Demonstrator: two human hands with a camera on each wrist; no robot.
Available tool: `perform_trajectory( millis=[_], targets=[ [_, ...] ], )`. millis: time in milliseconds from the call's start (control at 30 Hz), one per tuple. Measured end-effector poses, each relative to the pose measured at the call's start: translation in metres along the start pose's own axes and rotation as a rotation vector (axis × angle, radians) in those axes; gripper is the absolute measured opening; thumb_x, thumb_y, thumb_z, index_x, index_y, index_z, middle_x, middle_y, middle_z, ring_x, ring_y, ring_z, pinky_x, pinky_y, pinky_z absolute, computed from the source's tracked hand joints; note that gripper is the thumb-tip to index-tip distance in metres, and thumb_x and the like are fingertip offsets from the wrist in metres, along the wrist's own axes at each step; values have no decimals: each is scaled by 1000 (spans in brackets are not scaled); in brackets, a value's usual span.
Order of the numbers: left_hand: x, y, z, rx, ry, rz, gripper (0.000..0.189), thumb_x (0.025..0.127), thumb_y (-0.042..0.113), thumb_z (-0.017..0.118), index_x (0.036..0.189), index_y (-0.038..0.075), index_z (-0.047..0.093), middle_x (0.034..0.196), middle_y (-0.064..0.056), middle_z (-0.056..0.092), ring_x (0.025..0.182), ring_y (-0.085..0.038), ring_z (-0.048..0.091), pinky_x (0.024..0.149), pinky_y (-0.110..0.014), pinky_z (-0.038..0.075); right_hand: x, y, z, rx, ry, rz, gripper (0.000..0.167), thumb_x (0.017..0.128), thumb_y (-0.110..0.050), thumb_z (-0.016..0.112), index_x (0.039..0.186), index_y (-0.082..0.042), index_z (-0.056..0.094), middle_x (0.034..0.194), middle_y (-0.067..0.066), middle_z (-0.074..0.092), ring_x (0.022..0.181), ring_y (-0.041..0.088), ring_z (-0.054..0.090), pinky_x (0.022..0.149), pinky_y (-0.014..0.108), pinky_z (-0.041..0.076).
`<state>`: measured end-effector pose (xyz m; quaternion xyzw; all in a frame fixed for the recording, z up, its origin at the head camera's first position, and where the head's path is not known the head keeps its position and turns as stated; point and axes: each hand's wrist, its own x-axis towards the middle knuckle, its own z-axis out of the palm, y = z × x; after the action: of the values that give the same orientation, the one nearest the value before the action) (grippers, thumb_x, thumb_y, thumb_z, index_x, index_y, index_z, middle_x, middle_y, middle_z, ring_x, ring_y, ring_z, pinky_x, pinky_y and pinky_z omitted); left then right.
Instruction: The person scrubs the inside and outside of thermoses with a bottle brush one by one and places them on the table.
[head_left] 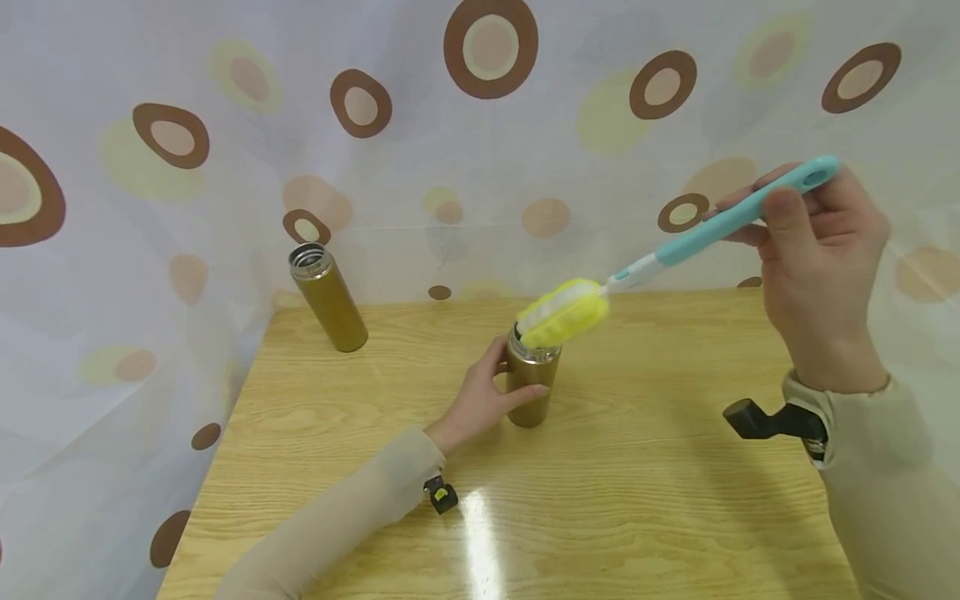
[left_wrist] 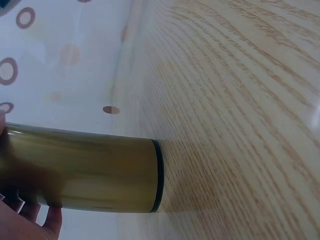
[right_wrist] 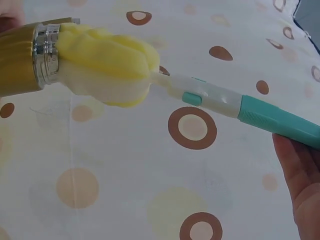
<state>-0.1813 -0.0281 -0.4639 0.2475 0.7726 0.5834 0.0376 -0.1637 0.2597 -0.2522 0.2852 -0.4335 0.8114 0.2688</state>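
My left hand [head_left: 487, 390] grips a gold-brown metal flask [head_left: 534, 375] that stands on the table, thumb on the near side. In the left wrist view the flask [left_wrist: 100, 167] shows its dark base ring against the wood. High on the right, my right hand [head_left: 821, 250] holds a bottle brush [head_left: 712, 229] by its turquoise handle. The yellow and white sponge head [head_left: 566, 312] slants down to the flask's open mouth. In the right wrist view the sponge tip sits at the threaded steel rim [right_wrist: 46, 54], most of the sponge [right_wrist: 107, 62] still outside.
A second gold-brown flask [head_left: 330, 300] without a lid stands at the table's back left. Behind the wooden table [head_left: 637, 475] hangs a pale sheet [head_left: 480, 167] patterned with brown and yellow circles. Dark cameras are strapped to both wrists.
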Motion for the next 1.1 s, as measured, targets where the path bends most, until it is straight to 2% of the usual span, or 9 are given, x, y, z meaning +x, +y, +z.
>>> perform_trajectory(
  millis=[100,300,433,567,867,1100],
  targets=[
    [-1,2,0,-10,1,-8,77,90,19,84,155,14,42,146,-7,58,131,-25,57,113,-46,46,3,-1,11,-81,-35,-23,39,87,0,82,94,26,54,82,28,70,76,34,73,76,38,64],
    [-2,5,0,-5,-2,-6,78,89,17,85,155,14,43,147,-5,58,134,-22,56,112,-38,46,9,2,33,-158,-117,-56,36,89,0,81,88,24,53,81,28,71,75,35,74,74,37,64],
    [-3,5,0,-7,-7,0,78,89,17,85,155,15,43,148,-5,58,135,-21,56,112,-37,47,11,6,41,-242,-147,-65,33,90,-3,81,86,20,58,81,22,73,76,28,76,68,30,63],
    [-4,6,0,-15,-9,4,77,89,16,85,154,15,43,147,-5,58,134,-22,56,112,-37,47,10,10,45,-328,-180,-73,34,91,-9,81,91,20,62,82,19,76,79,24,77,67,26,62],
    [-8,7,-1,-27,10,-22,78,87,14,86,153,14,45,148,-6,59,134,-23,57,112,-38,47,7,16,46,-302,-263,-26,30,95,-3,75,99,23,60,86,22,76,83,27,78,73,34,64],
    [-9,8,-2,-51,15,-23,79,87,13,86,154,14,45,149,-6,58,137,-23,55,113,-36,46,9,23,52,-309,-371,-53,33,95,-4,75,97,25,60,87,20,75,83,26,78,74,32,64]
  ],
)
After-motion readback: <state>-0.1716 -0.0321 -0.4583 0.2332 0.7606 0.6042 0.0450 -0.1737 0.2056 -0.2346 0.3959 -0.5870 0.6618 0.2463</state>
